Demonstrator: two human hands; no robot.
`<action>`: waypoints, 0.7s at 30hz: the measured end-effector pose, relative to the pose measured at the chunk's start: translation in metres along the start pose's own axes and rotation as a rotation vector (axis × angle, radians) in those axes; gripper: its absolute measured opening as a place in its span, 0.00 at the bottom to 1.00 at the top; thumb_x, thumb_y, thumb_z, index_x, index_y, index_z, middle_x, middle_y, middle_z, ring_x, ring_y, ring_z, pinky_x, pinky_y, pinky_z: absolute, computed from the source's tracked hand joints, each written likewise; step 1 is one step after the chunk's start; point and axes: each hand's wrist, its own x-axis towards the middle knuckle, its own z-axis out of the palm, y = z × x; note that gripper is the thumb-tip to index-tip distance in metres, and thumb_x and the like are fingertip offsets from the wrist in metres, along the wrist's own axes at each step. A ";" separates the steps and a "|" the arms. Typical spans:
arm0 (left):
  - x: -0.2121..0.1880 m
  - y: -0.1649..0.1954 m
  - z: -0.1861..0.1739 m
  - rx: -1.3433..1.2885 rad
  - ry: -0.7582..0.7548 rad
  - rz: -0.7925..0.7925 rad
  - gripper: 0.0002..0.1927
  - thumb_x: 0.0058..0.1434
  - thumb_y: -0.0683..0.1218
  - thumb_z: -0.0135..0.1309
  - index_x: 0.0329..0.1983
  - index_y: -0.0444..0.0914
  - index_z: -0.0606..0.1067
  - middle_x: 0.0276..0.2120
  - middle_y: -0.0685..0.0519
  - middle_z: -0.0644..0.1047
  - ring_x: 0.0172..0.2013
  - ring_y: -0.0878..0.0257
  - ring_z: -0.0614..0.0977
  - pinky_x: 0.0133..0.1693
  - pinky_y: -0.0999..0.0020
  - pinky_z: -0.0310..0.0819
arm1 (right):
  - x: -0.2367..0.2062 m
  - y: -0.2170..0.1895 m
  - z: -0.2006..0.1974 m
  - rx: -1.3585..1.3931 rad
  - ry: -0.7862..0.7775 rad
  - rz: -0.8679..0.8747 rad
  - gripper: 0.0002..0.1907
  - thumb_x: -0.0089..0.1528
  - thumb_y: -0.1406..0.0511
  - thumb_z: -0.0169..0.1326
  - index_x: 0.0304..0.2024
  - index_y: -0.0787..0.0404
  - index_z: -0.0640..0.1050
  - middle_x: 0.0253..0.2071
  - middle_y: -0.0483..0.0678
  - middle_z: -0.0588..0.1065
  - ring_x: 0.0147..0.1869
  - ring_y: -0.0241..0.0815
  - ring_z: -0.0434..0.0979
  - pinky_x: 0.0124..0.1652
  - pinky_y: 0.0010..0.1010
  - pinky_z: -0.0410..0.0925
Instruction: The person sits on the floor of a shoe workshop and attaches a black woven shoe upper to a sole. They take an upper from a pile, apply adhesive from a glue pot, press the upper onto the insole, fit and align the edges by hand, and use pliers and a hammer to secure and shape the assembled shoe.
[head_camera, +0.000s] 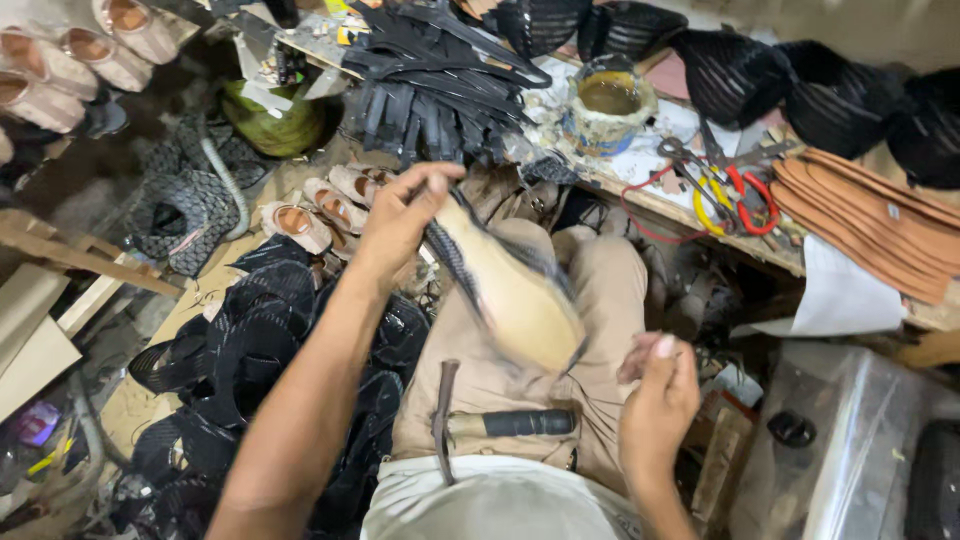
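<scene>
My left hand (400, 215) grips the far end of a shoe (510, 290) with a tan sole and a black woven upper, held sole-up over my lap and blurred by motion. My right hand (655, 395) hovers just right of the shoe's near end, fingers curled, and I cannot tell whether it pinches anything. A hammer (500, 424) with a black grip lies across my thighs.
A pile of black woven uppers (250, 350) lies on the floor at left. The workbench holds a glue pot (608, 100), black straps (430, 80), pliers and scissors (735, 190) and stacked brown insoles (870, 215). Finished shoes (320, 205) sit beyond my knees. A metal box (850, 440) stands at right.
</scene>
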 end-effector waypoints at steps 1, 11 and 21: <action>0.001 -0.009 0.008 0.058 -0.015 0.193 0.15 0.71 0.52 0.56 0.52 0.37 0.77 0.45 0.46 0.76 0.47 0.56 0.74 0.52 0.60 0.66 | -0.011 0.002 -0.001 -0.060 0.023 -0.004 0.18 0.76 0.61 0.42 0.40 0.69 0.74 0.32 0.50 0.73 0.35 0.39 0.71 0.37 0.31 0.66; -0.010 -0.096 0.061 0.501 -0.144 0.531 0.32 0.50 0.52 0.73 0.56 0.38 0.74 0.52 0.47 0.77 0.56 0.54 0.78 0.60 0.60 0.70 | -0.048 -0.039 0.034 -0.693 -1.060 -0.455 0.15 0.60 0.57 0.60 0.46 0.57 0.79 0.52 0.48 0.71 0.58 0.54 0.67 0.52 0.46 0.64; -0.015 -0.079 0.041 0.730 -0.242 0.581 0.38 0.46 0.55 0.75 0.57 0.38 0.74 0.52 0.46 0.80 0.53 0.47 0.81 0.56 0.56 0.72 | -0.024 -0.041 0.034 -0.543 -1.024 -0.366 0.15 0.64 0.65 0.53 0.53 0.61 0.77 0.46 0.52 0.73 0.53 0.55 0.73 0.51 0.42 0.66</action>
